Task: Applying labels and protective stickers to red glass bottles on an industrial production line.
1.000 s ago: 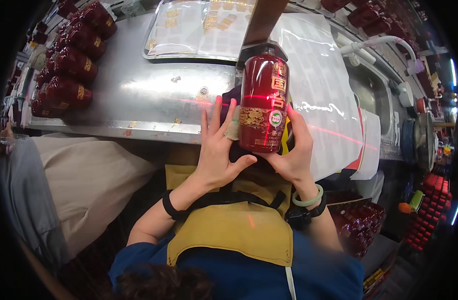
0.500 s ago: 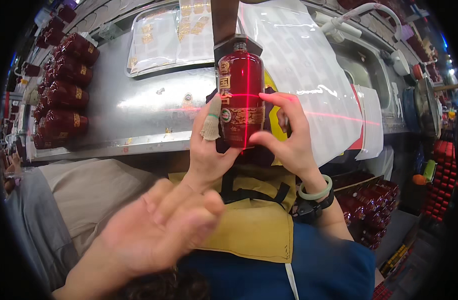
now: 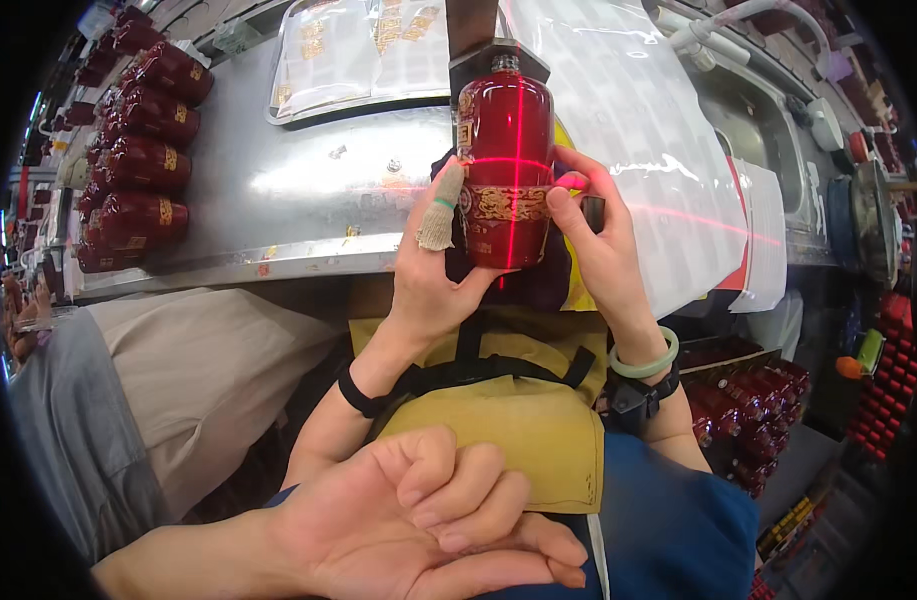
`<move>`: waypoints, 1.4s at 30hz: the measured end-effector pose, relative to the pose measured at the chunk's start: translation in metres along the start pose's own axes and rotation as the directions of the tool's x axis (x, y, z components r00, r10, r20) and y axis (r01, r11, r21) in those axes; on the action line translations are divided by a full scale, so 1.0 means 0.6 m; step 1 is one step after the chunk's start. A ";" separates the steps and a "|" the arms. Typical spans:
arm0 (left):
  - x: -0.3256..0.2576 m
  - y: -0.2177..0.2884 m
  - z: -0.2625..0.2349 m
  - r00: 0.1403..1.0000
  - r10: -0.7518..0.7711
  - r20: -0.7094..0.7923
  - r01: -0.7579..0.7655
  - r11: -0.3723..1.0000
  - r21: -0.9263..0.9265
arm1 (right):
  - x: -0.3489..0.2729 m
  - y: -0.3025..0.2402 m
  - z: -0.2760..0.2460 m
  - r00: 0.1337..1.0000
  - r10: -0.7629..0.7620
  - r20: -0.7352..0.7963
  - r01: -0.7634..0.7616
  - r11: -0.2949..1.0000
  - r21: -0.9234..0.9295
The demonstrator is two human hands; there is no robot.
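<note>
Both my hands hold a glossy red bottle (image 3: 505, 170) with a gold patterned band upright over the edge of the steel table (image 3: 308, 190). My left hand (image 3: 433, 285), its thumb wrapped in a cloth bandage, grips the bottle's left side and base. My right hand (image 3: 600, 250) presses fingers on the band from the right. A red laser cross lies over the bottle. The bottle's neck sits under a dark bracket (image 3: 483, 45). Another person's bare hand (image 3: 428, 525), fingers curled, lies close to the camera at the bottom.
Rows of matching red bottles (image 3: 133, 165) lie at the table's left. A tray of gold label sheets (image 3: 363, 50) is at the back, white plastic sheeting (image 3: 658, 130) to the right. A crate of red bottles (image 3: 748, 410) sits lower right. A seated person's legs (image 3: 168, 380) are on the left.
The bottle has been turned and raised toward the bracket, with the laser cross now centred on it. The other person's hand came in from the lower left and has curled its fingers.
</note>
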State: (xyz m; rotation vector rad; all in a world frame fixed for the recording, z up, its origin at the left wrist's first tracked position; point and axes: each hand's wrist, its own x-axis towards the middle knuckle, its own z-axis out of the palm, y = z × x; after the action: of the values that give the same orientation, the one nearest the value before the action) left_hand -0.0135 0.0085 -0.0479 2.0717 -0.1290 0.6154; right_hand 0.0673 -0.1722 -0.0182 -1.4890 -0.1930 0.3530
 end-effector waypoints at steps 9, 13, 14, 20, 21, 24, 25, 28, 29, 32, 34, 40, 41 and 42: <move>-0.004 0.004 -0.001 1.000 -0.018 0.024 0.018 1.000 -0.011 | -0.012 0.002 0.002 1.000 0.004 -0.025 -0.004 1.000 -0.011; -0.002 -0.005 0.004 1.000 -0.012 0.016 0.012 1.000 0.002 | -0.002 -0.002 0.002 1.000 -0.007 -0.019 0.007 1.000 0.002; -0.003 -0.007 0.005 1.000 0.010 0.003 -0.010 1.000 0.004 | -0.003 -0.001 0.005 1.000 0.009 -0.019 -0.008 1.000 0.006; -0.001 -0.005 0.003 1.000 -0.002 0.024 0.002 1.000 0.005 | -0.001 -0.004 0.010 0.999 -0.012 -0.042 0.013 0.999 0.029; 0.003 -0.005 0.005 1.000 0.007 0.020 -0.007 1.000 0.007 | 0.000 -0.003 0.010 0.999 -0.017 -0.044 0.019 0.999 0.026; 0.001 -0.002 0.003 1.000 0.011 0.014 -0.011 1.000 0.012 | -0.002 0.004 0.007 0.998 -0.047 -0.045 0.044 0.997 -0.061; -0.001 0.000 0.003 1.000 0.025 0.008 -0.025 1.000 0.007 | -0.003 0.008 0.006 0.999 -0.028 -0.042 0.027 0.999 -0.022; -0.006 0.000 0.003 1.000 0.001 0.012 -0.001 1.000 -0.006 | 0.000 0.011 0.009 0.999 0.019 -0.043 -0.017 0.998 0.061; -0.005 0.001 0.003 1.000 0.005 0.021 -0.005 1.000 0.011 | 0.002 0.014 0.008 0.999 0.027 -0.036 -0.026 0.998 0.050; -0.006 -0.005 0.003 0.999 0.015 0.032 -0.014 1.000 -0.022 | 0.001 0.016 0.009 0.999 0.015 -0.049 -0.014 1.000 0.028; -0.008 -0.007 0.001 0.998 -0.013 0.062 0.017 0.998 -0.063 | -0.001 0.012 0.011 0.998 0.013 -0.054 -0.015 0.999 -0.030; -0.006 -0.002 0.006 1.000 0.020 -0.016 -0.019 0.998 0.053 | 0.006 0.020 0.009 0.998 0.015 -0.057 -0.017 1.000 -0.022; -0.008 -0.004 0.007 1.000 0.022 -0.014 -0.021 0.998 0.052 | 0.006 0.021 0.009 0.998 0.036 -0.053 -0.037 0.999 -0.021; -0.012 -0.008 0.009 1.000 0.027 -0.010 -0.027 0.999 0.039 | 0.006 0.023 0.009 0.998 0.036 -0.057 -0.037 0.999 -0.021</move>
State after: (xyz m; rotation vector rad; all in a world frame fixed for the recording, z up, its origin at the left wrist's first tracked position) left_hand -0.0163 0.0058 -0.0572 2.1068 -0.1400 0.6497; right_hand 0.0674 -0.1655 -0.0320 -1.5243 -0.1254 0.3384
